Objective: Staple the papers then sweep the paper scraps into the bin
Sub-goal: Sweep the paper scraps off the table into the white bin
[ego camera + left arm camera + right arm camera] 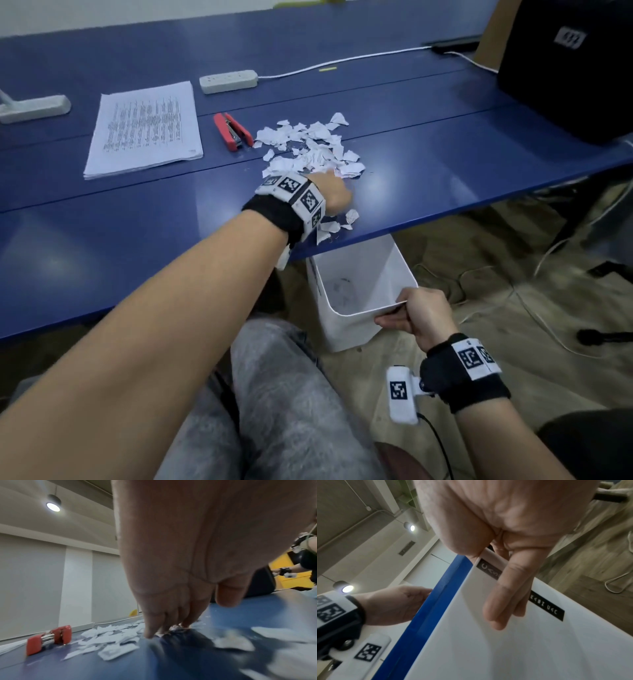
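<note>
While right hand [419, 313] grips it, bin [346, 329] holds little.

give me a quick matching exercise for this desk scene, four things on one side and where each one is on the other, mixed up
Things:
1. stapler
2. bin
3. stack of papers
4. paper scraps

Places:
a. below the table edge, rim held by the right hand
b. scattered beside the left hand
c. between the papers and the scraps
d. left of the stapler

Pairs: 1-c, 2-a, 3-d, 4-b
</note>
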